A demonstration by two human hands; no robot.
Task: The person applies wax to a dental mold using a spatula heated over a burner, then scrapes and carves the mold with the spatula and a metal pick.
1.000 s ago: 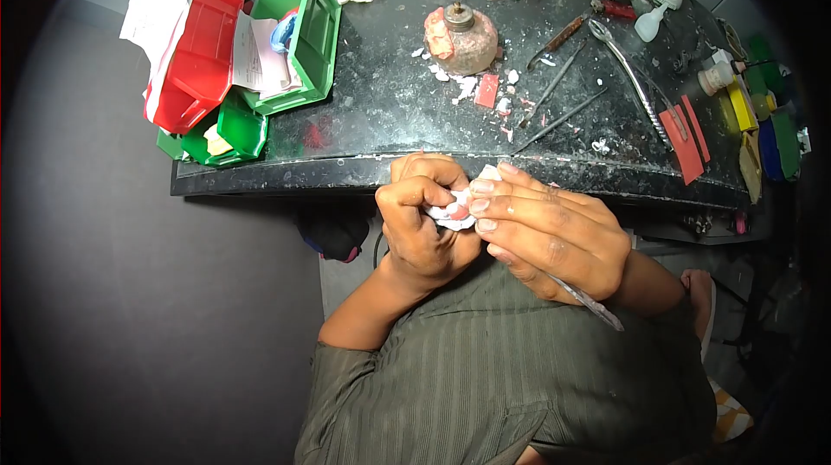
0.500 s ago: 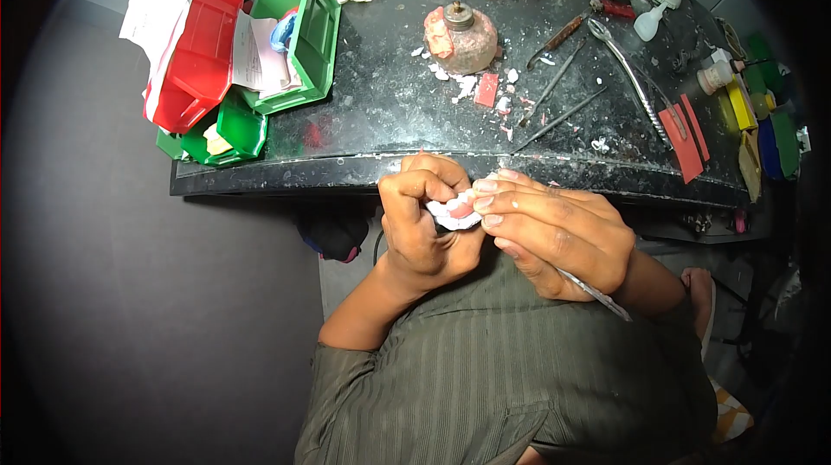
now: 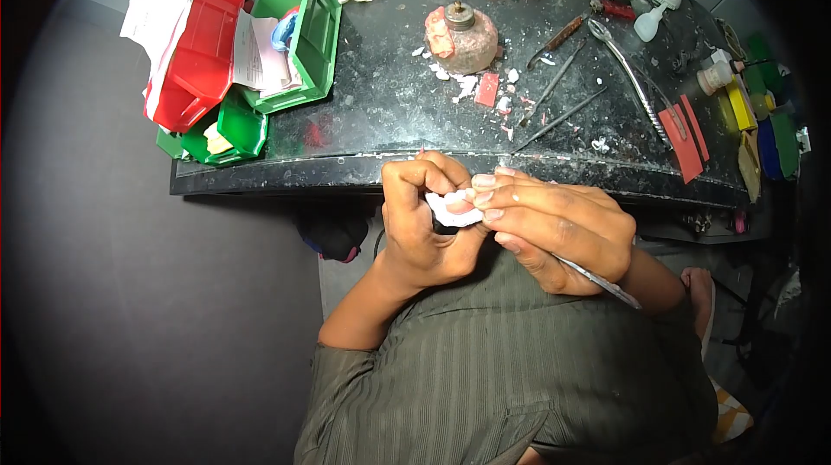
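Observation:
A small white dental cast (image 3: 455, 218) with pink wax and whitish teeth is in the closed fingers of my left hand (image 3: 420, 227), just in front of the bench edge. The fingertips of my right hand (image 3: 563, 227) press together against the right side of the cast and partly hide it. A slim metal dental instrument (image 3: 613, 290) lies tucked in the same right hand, its handle sticking out below the palm toward my body. The instrument's other end is hidden by the fingers.
The dark bench (image 3: 372, 110) bears a wax-smeared spirit burner (image 3: 461, 37), white and pink scraps, and several metal tools (image 3: 563, 119). Pink wax sheets (image 3: 680, 143) lie at the right. Green and red bins (image 3: 195, 58) with papers stand at the left.
The cast has turned a little in my hands, so fewer teeth show. My right hand has shifted slightly upward, and the instrument's handle end has moved a little right and up.

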